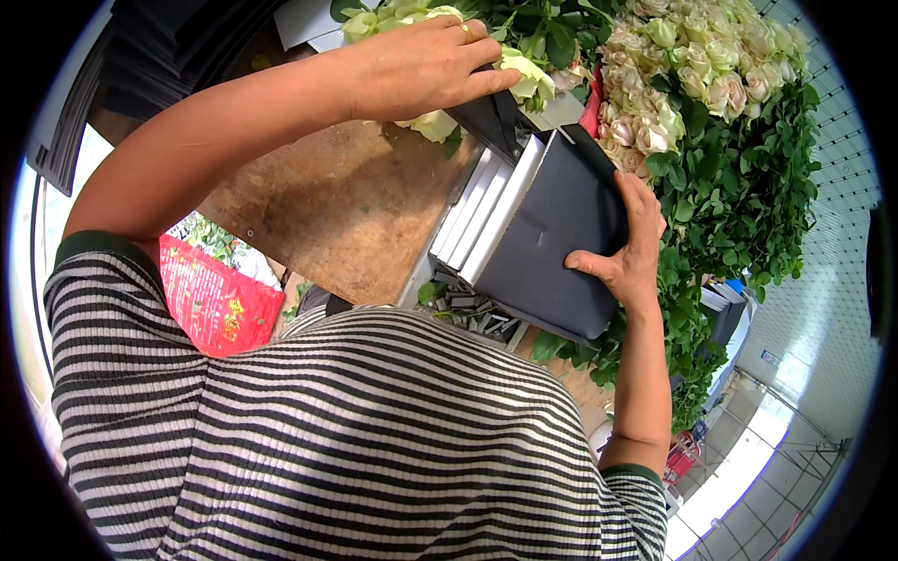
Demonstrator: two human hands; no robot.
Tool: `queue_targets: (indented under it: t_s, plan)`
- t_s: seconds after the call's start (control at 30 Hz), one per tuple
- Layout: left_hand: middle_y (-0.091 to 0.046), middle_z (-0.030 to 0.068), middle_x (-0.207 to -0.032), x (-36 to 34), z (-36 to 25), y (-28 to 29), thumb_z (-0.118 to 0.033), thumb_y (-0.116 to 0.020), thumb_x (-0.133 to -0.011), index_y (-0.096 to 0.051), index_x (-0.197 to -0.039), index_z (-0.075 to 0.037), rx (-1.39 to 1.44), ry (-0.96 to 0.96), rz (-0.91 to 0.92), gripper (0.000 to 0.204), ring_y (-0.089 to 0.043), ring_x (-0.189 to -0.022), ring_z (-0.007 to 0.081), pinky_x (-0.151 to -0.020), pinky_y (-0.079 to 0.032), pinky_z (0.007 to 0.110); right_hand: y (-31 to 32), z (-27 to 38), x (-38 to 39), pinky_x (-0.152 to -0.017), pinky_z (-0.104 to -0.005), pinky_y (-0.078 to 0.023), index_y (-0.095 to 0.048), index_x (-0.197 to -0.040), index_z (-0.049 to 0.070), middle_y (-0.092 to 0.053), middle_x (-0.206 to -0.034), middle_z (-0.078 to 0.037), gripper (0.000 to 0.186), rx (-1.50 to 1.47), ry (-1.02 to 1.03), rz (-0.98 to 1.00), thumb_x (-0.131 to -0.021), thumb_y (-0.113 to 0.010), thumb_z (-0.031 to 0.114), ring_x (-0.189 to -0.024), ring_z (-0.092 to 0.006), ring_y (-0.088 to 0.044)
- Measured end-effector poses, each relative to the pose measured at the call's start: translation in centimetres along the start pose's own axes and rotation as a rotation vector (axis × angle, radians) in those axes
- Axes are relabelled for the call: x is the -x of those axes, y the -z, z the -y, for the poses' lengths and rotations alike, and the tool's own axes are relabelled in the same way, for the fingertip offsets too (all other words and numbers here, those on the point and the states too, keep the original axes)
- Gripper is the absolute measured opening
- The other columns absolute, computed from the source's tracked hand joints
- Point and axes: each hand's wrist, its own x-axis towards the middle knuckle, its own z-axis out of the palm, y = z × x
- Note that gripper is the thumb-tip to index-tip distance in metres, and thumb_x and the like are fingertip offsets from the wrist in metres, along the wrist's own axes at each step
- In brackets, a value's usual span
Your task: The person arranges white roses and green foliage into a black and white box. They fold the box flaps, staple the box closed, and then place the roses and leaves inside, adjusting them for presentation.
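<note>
A dark grey cardboard sheet [552,238] stands tilted at the middle of the view. My right hand [629,251] grips its right side, thumb flat on the face and fingers round the edge. Up and to the left, my left hand [426,70], with a ring on one finger, closes on a black cardboard flap [496,117]; its fingertips are partly hidden. Whether flap and sheet are one piece I cannot tell. Left of the sheet, several white-edged boards [475,215] stand side by side. Pale green-white roses [531,79] lie around and under my left hand.
A brown wooden board [346,206] forms the worktop. Cream-pink roses [716,65] with dense green leaves [734,187] fill the right side. Dark stacked sheets [140,75] rise at far left, above a red printed bag [220,299]. Grey scraps [472,309] lie below the boards.
</note>
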Motion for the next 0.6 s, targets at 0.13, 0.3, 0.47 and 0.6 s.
queue_targets:
  t_s: [0.13, 0.3, 0.47, 0.6]
  plan:
    - [-0.055, 0.0093, -0.091, -0.9, -0.1, -0.1, -0.005, -0.064, -0.068, -0.056, -0.099, -0.001, 0.02, 0.13, 0.094, 0.033, -0.056, -0.094, 0.0261, -0.074, -0.051, 0.036, 0.0, 0.2, 0.1, -0.101, -0.0429, -0.029, -0.048, -0.135, 0.009, -0.05, -0.13, -0.011, 0.109, -0.01, -0.008, -0.003, -0.048, -0.077, 0.067, -0.118, -0.0292, -0.047]
    - [-0.054, 0.0074, -0.087, -0.5, -0.4, -0.4, -0.008, -0.066, -0.068, -0.055, -0.089, -0.005, -0.03, 0.22, 0.125, 0.024, -0.057, -0.092, 0.0248, -0.068, -0.052, 0.036, 0.0, 0.1, -0.1, -0.101, -0.0425, -0.029, -0.048, -0.135, 0.009, -0.05, -0.13, -0.011, 0.109, -0.009, -0.015, 0.001, -0.047, -0.077, 0.067, -0.119, -0.0294, -0.047]
    - [-0.054, 0.0092, -0.108, 2.0, -2.1, 1.0, -0.007, -0.06, -0.076, -0.056, -0.114, -0.007, -0.126, 0.061, -0.013, 0.038, -0.053, -0.106, 0.0252, -0.085, -0.049, 0.036, -0.2, 0.0, 0.2, -0.103, -0.042, -0.029, -0.048, -0.135, 0.009, -0.05, -0.13, -0.011, 0.109, -0.031, -0.04, -0.002, -0.047, -0.078, 0.066, -0.12, -0.0298, -0.046]
    - [-0.045, 0.0134, -0.134, 8.6, -2.8, 2.9, -0.007, -0.056, -0.078, -0.052, -0.127, -0.012, -0.013, 0.013, 0.004, 0.05, -0.044, -0.124, 0.0305, -0.101, -0.04, 0.044, -0.1, 0.0, 0.4, -0.104, -0.042, -0.028, -0.047, -0.135, 0.009, -0.05, -0.131, -0.01, 0.109, -0.035, -0.045, 0.003, -0.047, -0.079, 0.065, -0.122, -0.0285, -0.045]
